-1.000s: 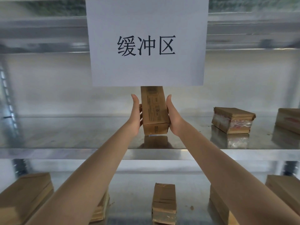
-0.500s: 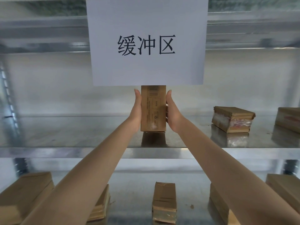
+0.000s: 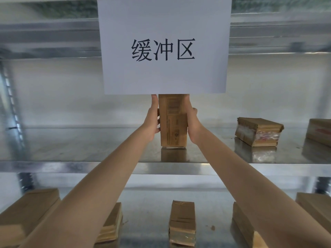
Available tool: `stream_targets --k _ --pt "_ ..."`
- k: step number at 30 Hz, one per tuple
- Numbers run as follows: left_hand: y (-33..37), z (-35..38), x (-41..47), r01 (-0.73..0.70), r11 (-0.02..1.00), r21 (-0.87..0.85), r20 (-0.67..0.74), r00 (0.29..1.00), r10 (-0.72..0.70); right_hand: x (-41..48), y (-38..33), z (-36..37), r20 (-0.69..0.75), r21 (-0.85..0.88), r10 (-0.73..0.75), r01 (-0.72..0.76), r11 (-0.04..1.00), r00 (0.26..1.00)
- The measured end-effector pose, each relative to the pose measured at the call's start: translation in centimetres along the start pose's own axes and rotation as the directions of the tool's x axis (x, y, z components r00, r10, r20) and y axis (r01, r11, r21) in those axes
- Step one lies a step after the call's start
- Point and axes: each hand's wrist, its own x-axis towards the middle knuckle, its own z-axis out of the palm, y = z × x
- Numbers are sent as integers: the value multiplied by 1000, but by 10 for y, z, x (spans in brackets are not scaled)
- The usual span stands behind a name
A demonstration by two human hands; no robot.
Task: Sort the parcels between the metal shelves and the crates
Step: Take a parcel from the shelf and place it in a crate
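view: head camera, only view
sign (image 3: 164, 45): white sheet with three black characters. It hangs right above the upright parcel and covers its top end.
upright parcel (image 3: 172, 122): brown cardboard, stands on end with its printed label face toward the camera. Its bottom end is at the middle shelf deck with its reflection directly under it. Can't tell if its full weight is down.
left hand (image 3: 152, 122): on the left side of the upright parcel, gripping it. Fingertips curl onto the front face; the upper fingers run up to the sign edge.
right hand (image 3: 192, 126): pressed flat on the right side of the upright parcel, fingers straight up, tips hidden behind the sign.
middle shelf (image 3: 71, 147): shiny metal deck under the upright parcel.
taped parcel (image 3: 258, 131): lies flat on the same deck, well to the right of the upright parcel, clear tape on its near end.
edge parcel (image 3: 320, 131): further right of the upright parcel, cut off by the frame.
lower shelf (image 3: 148, 208): metal deck below the upright parcel.
small parcel (image 3: 182, 222): straight below the upright parcel, on the lower shelf.
big parcel (image 3: 26, 212): below and far left of the upright parcel.
half-hidden parcels: one behind the left forearm (image 3: 112, 224), one behind the right forearm (image 3: 243, 228).
corner parcel (image 3: 315, 206): below and far right of the upright parcel.
post (image 3: 10, 104): perforated metal upright, far left of the upright parcel.
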Motion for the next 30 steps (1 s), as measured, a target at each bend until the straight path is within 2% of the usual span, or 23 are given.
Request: stream_targets --k 8,12,18,24,30 --pt "2 1 3 -63 998 17 -19 998 63 -1 -3 2 -49 50 17 -15 999 999" --pt "2 -2 4 -17 1000 0 -20 1000 17 -1 -4 4 -65 71 34 -29 997 997" --pt "7 -1 6 31 1000 -2 -31 999 -31 4 0 8 -174 85 27 -13 996 984" --pt "12 -6 4 27 999 -24 -52 998 -29 2 -4 8 -78 118 -27 36 992 997" --pt "1 -13 -4 -46 997 58 -40 998 49 -1 7 2 20 -31 -9 9 999 1000"
